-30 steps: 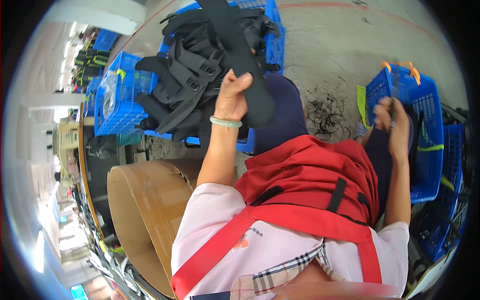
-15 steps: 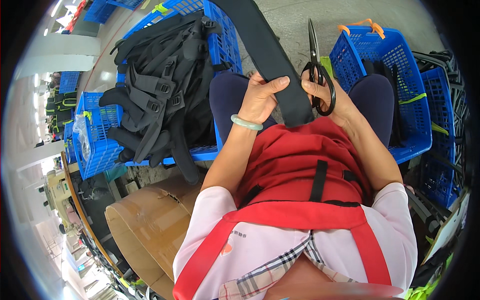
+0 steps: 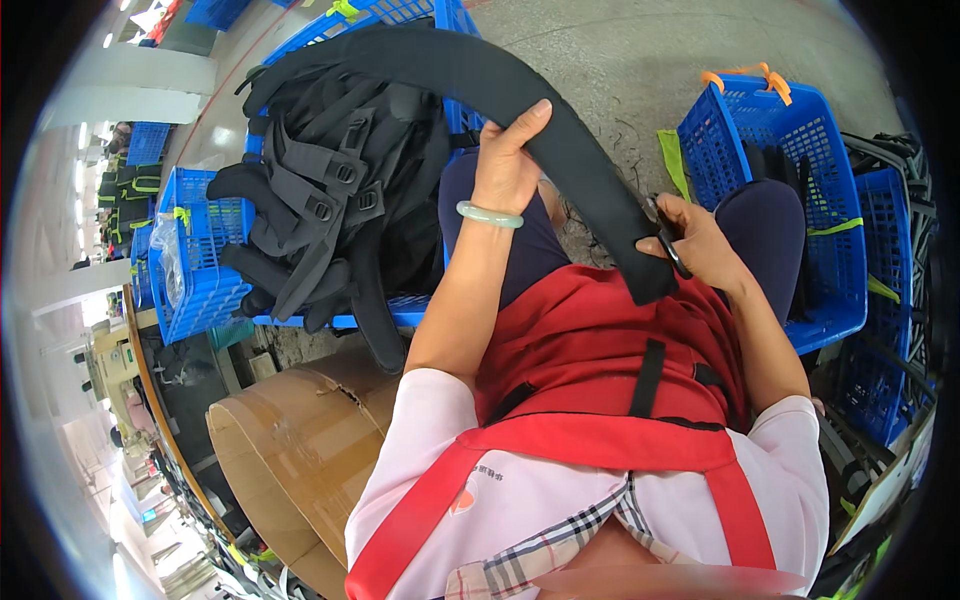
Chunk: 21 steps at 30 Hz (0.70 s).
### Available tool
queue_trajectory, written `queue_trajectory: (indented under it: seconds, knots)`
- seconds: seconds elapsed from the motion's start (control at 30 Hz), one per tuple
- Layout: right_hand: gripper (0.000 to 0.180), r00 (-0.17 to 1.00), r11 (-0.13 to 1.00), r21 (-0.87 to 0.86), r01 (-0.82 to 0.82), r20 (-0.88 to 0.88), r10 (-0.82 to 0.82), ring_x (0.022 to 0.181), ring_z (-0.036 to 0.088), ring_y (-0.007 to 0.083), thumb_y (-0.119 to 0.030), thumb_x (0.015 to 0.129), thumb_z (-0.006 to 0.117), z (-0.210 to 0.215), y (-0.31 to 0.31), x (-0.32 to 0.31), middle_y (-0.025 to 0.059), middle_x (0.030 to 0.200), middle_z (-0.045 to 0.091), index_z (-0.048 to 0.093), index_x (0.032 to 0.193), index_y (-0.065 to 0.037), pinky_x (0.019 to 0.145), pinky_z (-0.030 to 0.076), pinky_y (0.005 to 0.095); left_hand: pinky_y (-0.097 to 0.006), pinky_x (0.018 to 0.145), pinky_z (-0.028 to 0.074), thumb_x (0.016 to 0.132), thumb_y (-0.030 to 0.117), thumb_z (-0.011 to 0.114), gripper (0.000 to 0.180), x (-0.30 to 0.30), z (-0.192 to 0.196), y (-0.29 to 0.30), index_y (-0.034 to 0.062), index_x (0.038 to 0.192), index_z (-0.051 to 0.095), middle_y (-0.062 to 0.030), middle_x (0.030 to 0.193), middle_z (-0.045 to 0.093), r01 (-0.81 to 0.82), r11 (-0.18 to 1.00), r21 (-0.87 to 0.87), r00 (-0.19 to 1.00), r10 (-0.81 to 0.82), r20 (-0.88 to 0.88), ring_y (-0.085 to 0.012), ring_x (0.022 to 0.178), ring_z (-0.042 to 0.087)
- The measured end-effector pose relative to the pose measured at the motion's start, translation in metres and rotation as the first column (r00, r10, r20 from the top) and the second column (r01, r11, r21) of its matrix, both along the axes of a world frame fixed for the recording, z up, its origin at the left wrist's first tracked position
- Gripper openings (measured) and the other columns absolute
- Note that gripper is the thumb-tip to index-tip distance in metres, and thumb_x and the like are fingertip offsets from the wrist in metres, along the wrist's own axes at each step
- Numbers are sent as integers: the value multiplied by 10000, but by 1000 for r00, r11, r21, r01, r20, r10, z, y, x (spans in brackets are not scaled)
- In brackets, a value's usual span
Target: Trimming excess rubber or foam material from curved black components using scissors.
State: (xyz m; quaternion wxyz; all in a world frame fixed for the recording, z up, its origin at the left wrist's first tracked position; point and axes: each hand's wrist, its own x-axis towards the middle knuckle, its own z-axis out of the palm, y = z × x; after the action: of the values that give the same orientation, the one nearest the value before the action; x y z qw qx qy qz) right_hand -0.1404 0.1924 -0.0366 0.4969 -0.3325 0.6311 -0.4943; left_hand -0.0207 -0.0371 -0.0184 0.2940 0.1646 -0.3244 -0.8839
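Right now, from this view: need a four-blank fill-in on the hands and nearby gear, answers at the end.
1. The long padded strap is gripped by the left hand, whose wrist wears a bangle coloured pale ____.
2. Of the two hands, the scissors are in the ____ one.
3. The big cardboard box is on the person's ____ side.
4. The apron is coloured ____.

Missing words: green; right; left; red.
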Motion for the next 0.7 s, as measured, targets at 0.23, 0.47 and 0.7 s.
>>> queue_trajectory:
  seconds: [0.23,0.47,0.7]
  knots:
    - [429,975,989,94,116,-202,-95,790,457,74,-161,793,766,24,-7,7,-11,850,515,545,1131,-18,707,396,223,-332,865,511,840,2,684,195,2,-12,8,48,1027,650,-68,1005,664,49,998,-43,999,-49,-2,-183,941,638]
    - [535,929,992,-53,113,-347,-125,733,465,148,-284,750,803,19,-13,11,50,815,527,482,1082,-13,689,425,301,-263,794,494,816,-4,717,127,-1,-13,23,78,903,672,-1,896,669,81,992,-93,997,-79,27,-109,833,624]
    - [385,874,880,-312,357,-220,-433,744,463,76,-191,763,806,16,-13,-7,-7,793,525,526,982,-42,653,403,242,-300,694,487,794,145,756,270,-11,-19,46,-38,973,668,-46,819,681,670,557,-491,685,-209,698,-115,754,596]
